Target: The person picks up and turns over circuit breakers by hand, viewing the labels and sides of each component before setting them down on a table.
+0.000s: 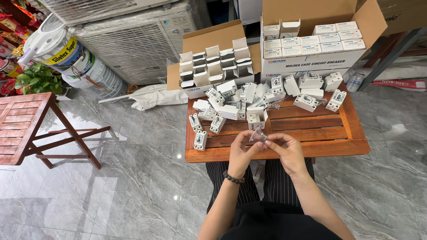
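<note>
— Head view, looking down: the big carton (311,58) at the back of the wooden surface (311,133) shows rows of closed white boxes, so a good share looks packed already, I'd say.

— And the smaller carton (213,66) to its left?

— Full of little boxes (213,71) standing with flaps open, apparently waiting to be filled. In front of both, a heap of loose white breakers (231,104) spreads across the surface, so plenty seems left.

— What about the hands?

— Both meet just above the near edge. The left hand (242,153) and right hand (287,149) each pinch a small clear plastic bag (259,134) between fingertips, held up off the surface. Whether anything sits inside it, I can't tell.

— So, progress?

— Somewhere midway, by my judgement: boxes stacked behind, loose breakers ahead.
</note>
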